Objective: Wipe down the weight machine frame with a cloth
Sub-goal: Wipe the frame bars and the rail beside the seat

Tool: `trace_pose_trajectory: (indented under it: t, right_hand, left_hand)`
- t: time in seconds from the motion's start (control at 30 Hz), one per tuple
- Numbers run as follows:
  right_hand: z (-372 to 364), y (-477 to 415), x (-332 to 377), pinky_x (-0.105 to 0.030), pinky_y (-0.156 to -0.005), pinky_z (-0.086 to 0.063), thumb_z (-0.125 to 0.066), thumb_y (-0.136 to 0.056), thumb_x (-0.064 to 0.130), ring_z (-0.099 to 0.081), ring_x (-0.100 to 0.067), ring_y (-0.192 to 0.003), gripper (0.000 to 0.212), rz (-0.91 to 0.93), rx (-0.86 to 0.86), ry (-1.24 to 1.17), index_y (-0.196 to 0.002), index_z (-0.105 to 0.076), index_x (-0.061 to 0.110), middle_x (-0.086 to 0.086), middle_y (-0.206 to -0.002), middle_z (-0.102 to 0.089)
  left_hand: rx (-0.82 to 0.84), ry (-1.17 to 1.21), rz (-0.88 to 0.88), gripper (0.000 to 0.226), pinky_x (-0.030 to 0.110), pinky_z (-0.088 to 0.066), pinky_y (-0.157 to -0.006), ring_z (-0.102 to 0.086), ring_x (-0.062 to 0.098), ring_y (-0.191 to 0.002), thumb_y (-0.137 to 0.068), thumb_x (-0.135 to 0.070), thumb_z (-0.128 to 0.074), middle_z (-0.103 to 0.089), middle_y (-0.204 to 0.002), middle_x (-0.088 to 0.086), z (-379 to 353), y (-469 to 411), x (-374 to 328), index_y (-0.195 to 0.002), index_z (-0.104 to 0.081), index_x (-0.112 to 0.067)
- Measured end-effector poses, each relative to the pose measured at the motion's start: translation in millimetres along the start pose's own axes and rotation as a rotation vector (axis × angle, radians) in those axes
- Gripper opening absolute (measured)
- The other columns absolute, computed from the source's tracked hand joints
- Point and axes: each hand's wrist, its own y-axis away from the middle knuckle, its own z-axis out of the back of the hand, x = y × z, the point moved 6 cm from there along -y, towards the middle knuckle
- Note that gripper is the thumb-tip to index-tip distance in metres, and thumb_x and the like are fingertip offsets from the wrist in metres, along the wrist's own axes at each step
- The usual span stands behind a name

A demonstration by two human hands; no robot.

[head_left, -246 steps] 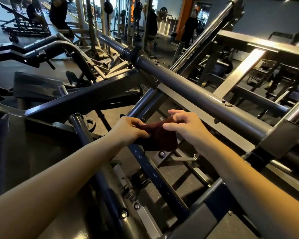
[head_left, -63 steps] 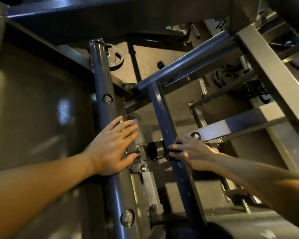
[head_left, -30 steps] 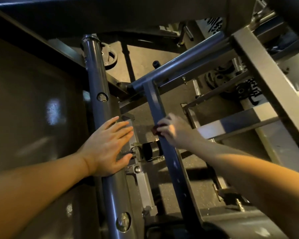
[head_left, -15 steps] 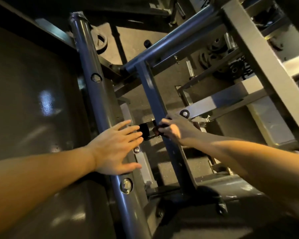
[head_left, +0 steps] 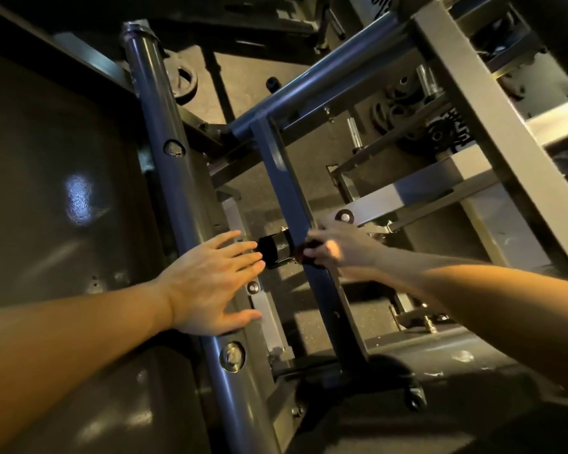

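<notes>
Two bare hands are reaching into the weight machine frame (head_left: 466, 103), seen from above. The left hand (head_left: 210, 283) is lying flat on one round upright tube (head_left: 164, 126), its four fingers (head_left: 243, 249) stretched straight and slightly spread and the thumb angled out along the tube's lower side, gripping nothing. Two round bolt heads are showing on that tube, one (head_left: 174, 148) above the hand and one (head_left: 232, 355) below it. The right hand (head_left: 336, 245) is curling its fingers round one dark red cloth (head_left: 309, 253), of which only a small bunched edge is peeking out beneath the fingertips; the cloth is pressing against the right face of one flat blue-grey bar (head_left: 289, 198) running down the middle of the frame. One short black cylinder knob (head_left: 276, 249) is sticking out just left of that bar, between the two hands, with the left fingertips close beside it. Several dark weight plates (head_left: 400, 103) are sitting farther back among the struts, too dim to count surely.
</notes>
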Motion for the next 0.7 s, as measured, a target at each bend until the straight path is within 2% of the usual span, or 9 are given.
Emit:
trace_pose_trajectory:
  t: [0.07,0.13,0.2,0.27,0.37,0.43,0.5,0.6,0.7]
  right_hand:
    - [-23.6,37.3,17.4,-0.036,-0.102,-0.045,-0.06,-0.097,0.039,-0.051,-0.015,-0.117,0.036,0.046,0.142,-0.009,-0.131,-0.06,0.027,0.001,-0.136,-0.045]
    - [-47.6,67.6,29.0,-0.03,-0.094,-0.045,-0.065,-0.096,0.038,-0.05,-0.01,-0.108,0.035,0.081,0.304,0.009,-0.129,-0.056,0.031,0.005,-0.134,-0.04]
    - [-54.3,66.6,26.4,-0.033,-0.096,-0.046,-0.067,-0.093,0.033,-0.051,-0.012,-0.112,0.041,0.11,0.401,-0.011,-0.131,-0.052,0.034,0.009,-0.138,-0.038]
    - [-35.4,39.8,11.9,-0.038,-0.098,-0.049,-0.066,-0.093,0.036,-0.055,-0.009,-0.108,0.035,0.048,0.274,-0.145,-0.126,-0.053,0.036,0.016,-0.127,-0.047]
    - [5.4,-4.2,-16.2,-0.037,-0.092,-0.054,-0.057,-0.095,0.041,-0.058,-0.007,-0.103,0.029,-0.156,-0.069,-0.227,-0.122,-0.057,0.03,0.008,-0.117,-0.058]
    - [23.3,-23.7,-38.9,-0.036,-0.095,-0.052,-0.059,-0.097,0.03,-0.057,-0.011,-0.11,0.027,-0.357,-0.318,-0.329,-0.124,-0.056,0.028,0.005,-0.12,-0.058]
    - [26.5,-35.1,-60.5,-0.034,-0.098,-0.051,-0.063,-0.097,0.019,-0.057,-0.016,-0.119,0.035,-0.586,-0.478,-0.586,-0.132,-0.055,0.023,0.002,-0.126,-0.059]
    - [14.2,-50.6,-62.1,-0.04,-0.103,-0.052,-0.066,-0.096,0.016,-0.058,-0.021,-0.124,0.046,-0.668,-0.409,-0.919,-0.141,-0.053,0.02,-0.003,-0.131,-0.062]
    - [6.2,-43.3,-58.3,-0.04,-0.096,-0.055,-0.068,-0.096,0.021,-0.064,-0.019,-0.114,0.036,-0.667,-0.295,-0.862,-0.131,-0.06,0.02,-0.001,-0.119,-0.068]
  left_hand:
    - [-0.014,0.002,0.001,0.088,0.044,-0.008,-0.127,-0.025,0.018,-0.154,-0.094,-0.08,-0.018,-0.041,-0.16,0.002,0.2,1.3,-0.5,-0.154,-0.043,-0.02]
    - [-0.025,-0.002,0.0,0.088,0.045,-0.013,-0.126,-0.031,0.019,-0.152,-0.094,-0.08,-0.018,-0.046,-0.157,0.003,1.0,2.2,-1.4,-0.151,-0.048,-0.019]
    - [-0.04,-0.005,-0.005,0.086,0.046,-0.018,-0.126,-0.038,0.02,-0.149,-0.095,-0.078,-0.02,-0.052,-0.152,0.004,1.5,1.5,-1.6,-0.147,-0.053,-0.018]
    - [-0.05,-0.012,-0.008,0.084,0.044,-0.017,-0.125,-0.041,0.02,-0.147,-0.095,-0.078,-0.024,-0.055,-0.15,0.004,0.6,0.1,-0.1,-0.145,-0.056,-0.018]
    - [-0.04,-0.027,-0.012,0.083,0.043,-0.014,-0.124,-0.043,0.021,-0.146,-0.095,-0.078,-0.026,-0.056,-0.149,0.004,-1.0,-1.5,1.1,-0.144,-0.057,-0.018]
    - [-0.016,-0.032,-0.011,0.083,0.045,-0.018,-0.125,-0.043,0.021,-0.146,-0.095,-0.078,-0.027,-0.056,-0.149,0.004,-2.8,-0.7,1.1,-0.143,-0.057,-0.018]
    - [-0.006,-0.03,-0.012,0.082,0.047,-0.022,-0.125,-0.043,0.02,-0.146,-0.095,-0.078,-0.026,-0.056,-0.149,0.004,-2.7,0.0,0.8,-0.144,-0.057,-0.019]
    - [-0.013,-0.035,-0.017,0.081,0.047,-0.023,-0.124,-0.045,0.02,-0.144,-0.095,-0.077,-0.028,-0.058,-0.147,0.003,-2.5,-0.1,0.2,-0.142,-0.059,-0.019]
    - [-0.008,-0.036,-0.015,0.081,0.046,-0.022,-0.124,-0.045,0.02,-0.144,-0.095,-0.077,-0.028,-0.058,-0.146,0.003,-3.2,-1.8,1.8,-0.142,-0.059,-0.019]
